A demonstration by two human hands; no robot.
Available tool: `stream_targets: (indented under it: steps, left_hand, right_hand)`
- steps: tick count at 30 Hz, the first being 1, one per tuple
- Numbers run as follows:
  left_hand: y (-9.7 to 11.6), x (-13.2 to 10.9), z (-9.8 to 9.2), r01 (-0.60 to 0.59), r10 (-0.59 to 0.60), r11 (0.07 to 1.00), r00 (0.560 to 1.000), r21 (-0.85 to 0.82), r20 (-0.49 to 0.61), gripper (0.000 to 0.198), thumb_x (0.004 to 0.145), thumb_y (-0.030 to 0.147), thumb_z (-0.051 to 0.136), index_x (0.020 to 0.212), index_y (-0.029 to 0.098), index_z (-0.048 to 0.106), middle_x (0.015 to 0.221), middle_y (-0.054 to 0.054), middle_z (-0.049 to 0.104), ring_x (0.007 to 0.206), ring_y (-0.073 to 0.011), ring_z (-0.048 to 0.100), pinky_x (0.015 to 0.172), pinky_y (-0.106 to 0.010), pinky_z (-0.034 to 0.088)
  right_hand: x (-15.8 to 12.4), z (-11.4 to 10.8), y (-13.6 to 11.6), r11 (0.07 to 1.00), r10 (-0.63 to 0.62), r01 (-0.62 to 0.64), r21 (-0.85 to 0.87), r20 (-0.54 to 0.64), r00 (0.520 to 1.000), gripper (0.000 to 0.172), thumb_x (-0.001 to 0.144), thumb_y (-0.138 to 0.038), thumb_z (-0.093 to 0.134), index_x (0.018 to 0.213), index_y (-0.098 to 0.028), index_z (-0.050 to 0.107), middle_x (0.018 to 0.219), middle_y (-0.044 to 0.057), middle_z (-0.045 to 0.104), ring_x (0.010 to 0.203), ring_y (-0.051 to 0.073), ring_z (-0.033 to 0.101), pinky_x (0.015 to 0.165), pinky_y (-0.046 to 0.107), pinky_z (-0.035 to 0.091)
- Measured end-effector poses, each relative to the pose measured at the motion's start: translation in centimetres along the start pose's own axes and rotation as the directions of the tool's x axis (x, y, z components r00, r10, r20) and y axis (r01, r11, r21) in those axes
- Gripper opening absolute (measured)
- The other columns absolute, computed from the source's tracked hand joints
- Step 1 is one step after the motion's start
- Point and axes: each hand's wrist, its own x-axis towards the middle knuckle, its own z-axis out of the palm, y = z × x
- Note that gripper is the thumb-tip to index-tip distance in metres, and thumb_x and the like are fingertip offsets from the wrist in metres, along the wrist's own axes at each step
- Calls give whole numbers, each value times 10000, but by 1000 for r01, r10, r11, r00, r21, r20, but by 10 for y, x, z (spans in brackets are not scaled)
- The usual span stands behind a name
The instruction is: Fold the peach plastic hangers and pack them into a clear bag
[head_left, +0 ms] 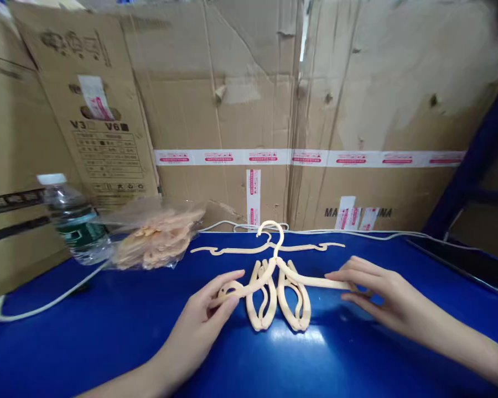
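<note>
Between my two hands is a cream plastic folding hanger [311,281], its hook upward and both arms spread out. My left hand [203,318] pinches the left arm's end between thumb and fingers. The tip of the right arm is gripped by my right hand [375,290], whose fingers partly cover it. Just below the hanger's middle, two folded cream loop-shaped pieces, a left one [255,318] and a right one [290,316], lie side by side and are partly overlapped by it. Another spread hanger [240,250] lies flat behind, with its hook toward the boxes.
A clear plastic bag [157,235] of similar light pieces sits at the back left beside a water bottle [81,226]. White cables [50,301] cross the blue table [120,342]. Cardboard boxes [216,121] wall off the back. A dark flat device [460,262] lies at right.
</note>
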Motion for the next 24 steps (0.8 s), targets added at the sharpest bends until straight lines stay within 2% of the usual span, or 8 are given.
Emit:
stream_targets:
  steps: [6,10,12,15,18,20,22,24]
  left_hand:
    - [9,-2,-4,-14,19,996,998,86,-57,452,826,439,595,1219,219,630,707,20,578,613,-139,489,613,-237,410]
    - [8,-1,-4,-6,10,997,999,73,-51,459,828,438,589,1228,216,623,646,31,528,590,-140,468,580,-239,407]
    - [7,-1,-4,0,3,998,999,66,-49,462,837,449,580,1232,212,616,661,25,543,598,-143,485,596,-246,424]
    - [6,-1,-4,2,1,998,999,70,-50,463,843,465,578,1224,205,610,705,16,576,611,-141,509,629,-253,447]
    - [6,-1,-3,4,0,998,998,68,-58,453,838,466,588,1204,199,615,749,7,604,620,-138,525,640,-251,461]
    - [7,0,-3,2,1,999,998,50,-68,447,828,459,602,1192,200,619,774,2,621,616,-133,532,638,-248,472]
    - [9,0,-2,-2,4,1000,996,20,-86,440,811,451,625,1174,202,626,801,-3,642,619,-132,546,640,-246,487]
    - [10,1,-2,-7,5,1000,993,-19,-121,426,788,442,656,1142,206,636,833,-9,664,657,-142,584,675,-252,510]
  right_hand:
    - [-2,0,-8,910,-81,31,-414,-102,991,345,920,-45,349,1096,-180,613,945,97,712,729,224,633,604,335,478]
    - [-3,1,-10,845,-139,37,-534,-152,979,421,850,34,320,1048,-153,640,1000,118,721,748,230,688,618,335,526]
    - [-4,4,-10,847,-147,31,-531,-177,973,439,838,39,319,1050,-155,652,1080,140,695,808,242,703,644,345,548]
    - [-5,10,-11,938,-45,-34,-346,-218,975,438,882,-2,319,1158,-165,618,1213,164,614,883,221,702,656,308,568]
    - [-4,16,-12,992,122,-129,-8,-262,957,304,949,-153,419,1194,-201,593,1226,137,600,962,207,682,753,299,579]
    - [-1,17,-13,948,275,-215,237,-257,926,256,927,-267,531,1162,-210,615,1145,116,655,911,207,691,768,308,587]
    - [2,15,-13,833,432,-311,459,-186,883,293,875,-356,617,1122,-203,647,1048,106,707,850,218,702,751,318,594]
    - [5,10,-11,702,527,-370,609,-95,844,343,820,-424,677,1072,-192,684,995,106,732,884,250,698,787,346,582]
